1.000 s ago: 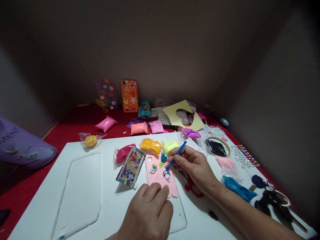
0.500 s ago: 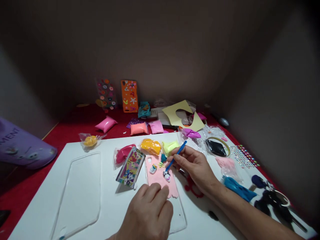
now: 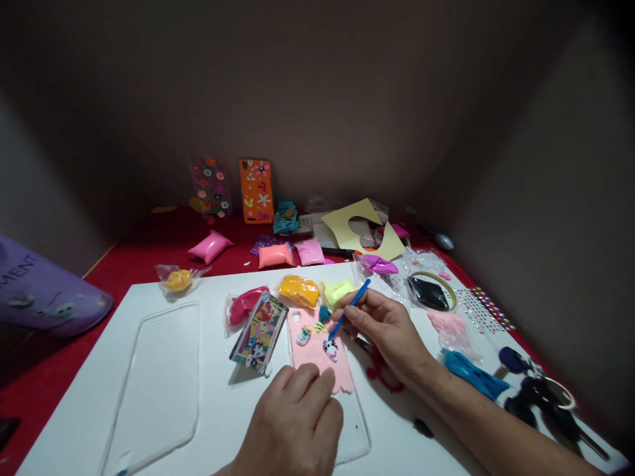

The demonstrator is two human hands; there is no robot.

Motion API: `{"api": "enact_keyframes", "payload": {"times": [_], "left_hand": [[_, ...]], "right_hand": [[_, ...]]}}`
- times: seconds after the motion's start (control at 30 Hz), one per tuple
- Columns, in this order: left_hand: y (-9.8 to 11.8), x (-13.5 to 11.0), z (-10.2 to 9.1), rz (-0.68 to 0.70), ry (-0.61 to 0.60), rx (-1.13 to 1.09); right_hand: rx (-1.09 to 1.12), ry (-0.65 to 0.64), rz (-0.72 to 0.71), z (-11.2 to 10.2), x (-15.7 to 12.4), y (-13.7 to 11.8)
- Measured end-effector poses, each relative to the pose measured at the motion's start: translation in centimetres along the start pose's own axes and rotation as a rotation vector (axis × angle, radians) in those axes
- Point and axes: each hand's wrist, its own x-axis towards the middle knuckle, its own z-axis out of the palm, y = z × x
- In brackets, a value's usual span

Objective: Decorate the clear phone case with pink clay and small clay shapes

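My right hand (image 3: 387, 330) pinches a blue clay modelling tool (image 3: 362, 291) slantwise. The tool's lower tip touches or hovers just above a small white clay animal face (image 3: 331, 352) with black streaks. That face lies on a sheet of pink clay (image 3: 310, 354) covering the upper part of a clear phone case (image 3: 356, 430). Beside it sit a small white-and-coloured clay piece (image 3: 304, 335) and yellow strips. My left hand (image 3: 300, 420) is closed, knuckles up, over the case's lower left part. Its fingertips are hidden, so what they hold, if anything, cannot be seen.
Left on the white board (image 3: 79, 403) lies another clear phone case (image 3: 153, 377). A cartoon card (image 3: 260, 332) leans near packets of red (image 3: 247, 305), orange (image 3: 298, 291) and yellow clay (image 3: 338, 291). Keys (image 3: 538, 390) and a blue packet (image 3: 473, 375) lie right. Behind stands an orange decorated case (image 3: 256, 192).
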Motion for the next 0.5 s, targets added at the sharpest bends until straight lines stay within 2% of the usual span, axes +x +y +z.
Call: {"api": "enact_keyframes", "payload": {"times": [0.5], "left_hand": [[0.02,0.17,-0.1,0.007,-0.011,-0.008]], "right_hand": [[0.033,-0.008,0.023,0.07,0.06,0.02]]}}
